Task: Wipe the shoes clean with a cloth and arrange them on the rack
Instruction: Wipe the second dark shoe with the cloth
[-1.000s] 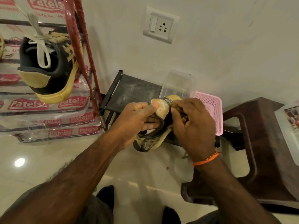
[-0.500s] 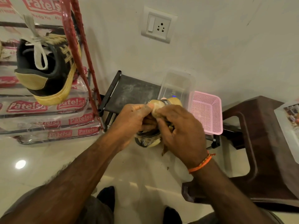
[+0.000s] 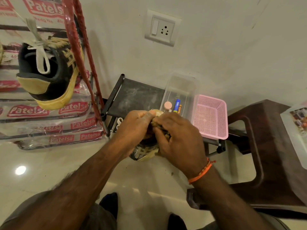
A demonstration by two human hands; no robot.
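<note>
**Shoe cleaning: second shoe in hand, first shoe on rack**

The left hand (image 3: 136, 125) grips the far end of a black-and-tan shoe (image 3: 146, 151), fingers curled round it. The right hand (image 3: 177, 136) closes over the top of the same shoe, fingers curled onto it. Whether a cloth lies under the right hand cannot be told; the hands hide most of the shoe. The shoe is held above the floor, just near of a low black surface (image 3: 137, 95).

Status: one matching shoe (image 3: 48, 75) already sits on the rack (image 3: 79, 52) at far left, heel toward the camera. Judged from this, one shoe is placed; the held shoe is not yet done and must still go to the rack.

Containers: a clear plastic box (image 3: 180, 92) on the black surface holds a round pink item (image 3: 167, 105), a blue tube (image 3: 177, 105) and an orange stick (image 3: 180, 108). Just right of it, a pink mesh basket (image 3: 211, 117) shows no contents. A brown stool (image 3: 269, 146) stands at right.
</note>
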